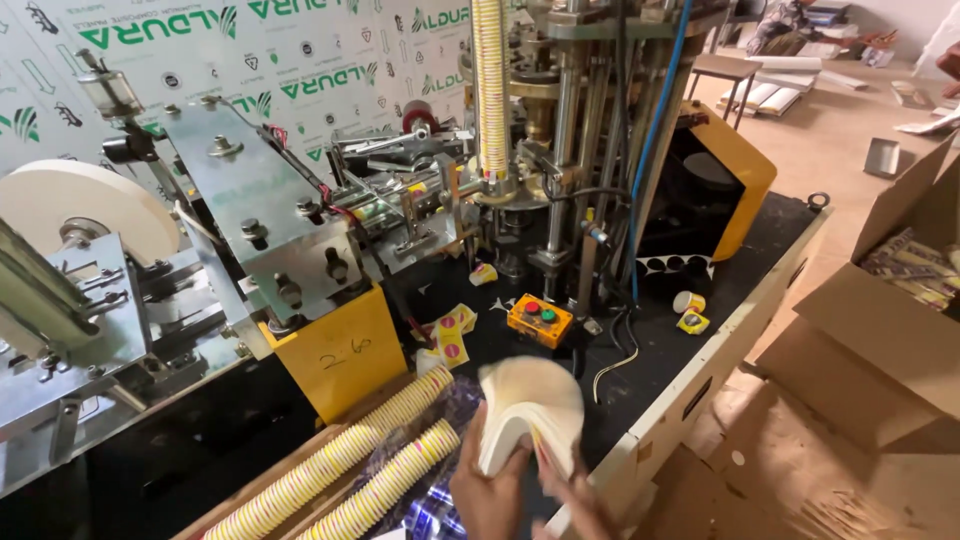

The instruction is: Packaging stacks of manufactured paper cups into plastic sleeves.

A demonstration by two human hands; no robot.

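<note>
While both hands meet low in the head view, these lines tell what lies about them.

Left hand: the left hand (490, 490) is closed on the lower edge of a stack of white paper blanks (528, 408), thumb on the near face, fingers wrapped behind.

Right hand: the right hand (572, 492) touches the same stack from the other side; its fingers lie along the lower edge, blurred, so how firmly it grips cannot be told.

Stack: fan-shaped, bent over at the top, held upright above the near edge of the black machine bed (700, 300).

Beside the grip, left: two long nested rows of yellow-and-white paper cups (345, 465) lie slanted in a wooden box (255, 490), just beside the left hand.

Beyond the grip: an orange control box (540, 320) with a red and a green button sits on the bed, near the top of the stack; loose yellow printed blanks (452, 335) lie to its left.

Farther beyond: a tall vertical column of stacked cups (490, 90) stands in the metal forming machine (560, 150).

Far left of the grip: a big white paper roll (90, 205).

Right of the grip: open cardboard boxes (880, 330) on the floor, well apart.
</note>
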